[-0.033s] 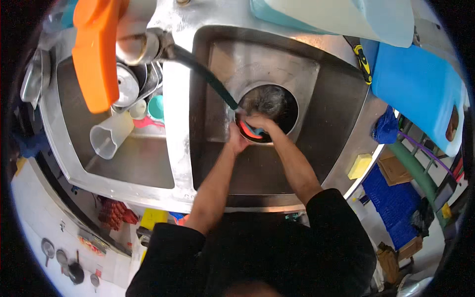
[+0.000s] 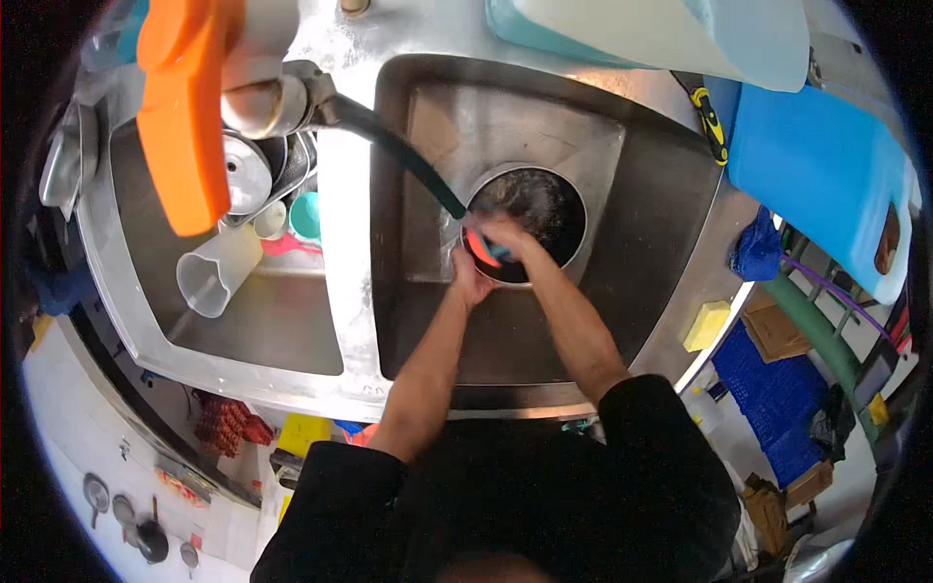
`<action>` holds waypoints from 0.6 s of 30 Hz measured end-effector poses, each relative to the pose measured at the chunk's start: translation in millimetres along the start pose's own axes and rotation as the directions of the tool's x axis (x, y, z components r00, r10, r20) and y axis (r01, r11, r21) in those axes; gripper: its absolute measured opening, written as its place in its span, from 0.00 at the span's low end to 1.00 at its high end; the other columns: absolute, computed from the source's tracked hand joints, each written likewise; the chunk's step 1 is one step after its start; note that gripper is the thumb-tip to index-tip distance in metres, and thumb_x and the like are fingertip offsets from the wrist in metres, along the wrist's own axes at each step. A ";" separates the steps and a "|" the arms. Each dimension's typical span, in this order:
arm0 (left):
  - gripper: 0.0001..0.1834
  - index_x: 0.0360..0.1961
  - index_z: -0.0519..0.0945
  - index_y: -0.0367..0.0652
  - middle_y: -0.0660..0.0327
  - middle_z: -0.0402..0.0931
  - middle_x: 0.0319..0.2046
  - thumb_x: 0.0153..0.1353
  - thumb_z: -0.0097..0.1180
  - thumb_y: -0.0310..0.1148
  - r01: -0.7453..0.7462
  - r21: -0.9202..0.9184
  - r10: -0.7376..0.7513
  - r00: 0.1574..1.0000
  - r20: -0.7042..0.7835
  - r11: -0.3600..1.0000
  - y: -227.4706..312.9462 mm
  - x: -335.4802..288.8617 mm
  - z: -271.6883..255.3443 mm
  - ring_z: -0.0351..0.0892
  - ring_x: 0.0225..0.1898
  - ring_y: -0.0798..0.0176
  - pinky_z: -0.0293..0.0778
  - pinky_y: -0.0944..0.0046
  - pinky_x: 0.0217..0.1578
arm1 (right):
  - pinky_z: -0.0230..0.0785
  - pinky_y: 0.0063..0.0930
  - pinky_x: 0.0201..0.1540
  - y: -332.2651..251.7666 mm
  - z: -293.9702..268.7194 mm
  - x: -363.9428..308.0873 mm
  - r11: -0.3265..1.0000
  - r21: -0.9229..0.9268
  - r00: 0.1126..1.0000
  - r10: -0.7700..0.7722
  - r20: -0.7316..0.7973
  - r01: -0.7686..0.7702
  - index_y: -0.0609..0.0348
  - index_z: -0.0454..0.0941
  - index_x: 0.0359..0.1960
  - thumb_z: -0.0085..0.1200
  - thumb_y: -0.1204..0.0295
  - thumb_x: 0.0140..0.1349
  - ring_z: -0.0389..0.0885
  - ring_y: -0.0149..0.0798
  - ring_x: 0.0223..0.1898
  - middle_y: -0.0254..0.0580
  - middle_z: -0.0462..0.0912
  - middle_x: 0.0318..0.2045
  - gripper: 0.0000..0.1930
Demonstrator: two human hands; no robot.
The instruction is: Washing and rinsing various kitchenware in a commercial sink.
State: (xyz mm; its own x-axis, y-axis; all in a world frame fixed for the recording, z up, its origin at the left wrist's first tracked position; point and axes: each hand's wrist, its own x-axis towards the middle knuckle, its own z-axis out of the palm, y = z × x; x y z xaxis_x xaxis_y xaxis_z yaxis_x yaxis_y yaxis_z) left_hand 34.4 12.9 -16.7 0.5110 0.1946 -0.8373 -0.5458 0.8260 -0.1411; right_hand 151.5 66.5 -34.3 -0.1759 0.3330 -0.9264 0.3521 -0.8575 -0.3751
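Stainless steel sink point(image 2: 352, 291) fills the middle of the head view, split into two basins, and the round pot point(image 2: 569, 223) sits low in the right basin, mouth up, so that the basin floor bears its weight. The left hand point(image 2: 471, 279) is clamped on the pot's near-left edge, presumably to stop it sliding or turning. The right hand point(image 2: 505, 238) reaches in over the near side and appears closed on a red-and-teal piece point(image 2: 480, 249), too blurred to name more exactly; its finger placement cannot be told. The hands are close together but do separate work, one steadying, one inside. A dark green hose point(image 2: 403, 154) runs from the metal tap joint point(image 2: 316, 95) down to the pot's left rim, an arrangement that would let water drop straight in. In the left basin, a translucent jug point(image 2: 219, 267) lies tipped near a teal cup point(image 2: 306, 216), apart from the pot, probably to leave elbow room. A yellow sponge point(image 2: 707, 325) rests on the right edge, within easy reach.
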 end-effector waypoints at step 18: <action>0.47 0.64 0.55 0.37 0.39 0.58 0.60 0.59 0.28 0.68 0.423 -0.272 -0.371 0.902 0.222 0.865 49.5 -27.6 14.2 0.59 0.60 0.33 0.58 0.32 0.55 | 0.67 0.36 0.54 -5.7 -12.1 2.3 0.973 -0.166 0.980 -0.137 0.144 0.160 0.63 0.77 0.47 0.47 0.42 0.53 0.75 0.51 0.52 0.62 0.76 0.48 0.34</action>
State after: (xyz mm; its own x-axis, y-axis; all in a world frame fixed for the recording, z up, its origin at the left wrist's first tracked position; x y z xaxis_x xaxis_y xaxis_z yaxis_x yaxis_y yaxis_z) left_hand 2.7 55.9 6.9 0.8106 -0.0138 -0.5854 -0.4363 0.6526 -0.6195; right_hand 160.3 76.9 -34.7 -0.3528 0.3871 -0.8518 0.4668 -0.7162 -0.5188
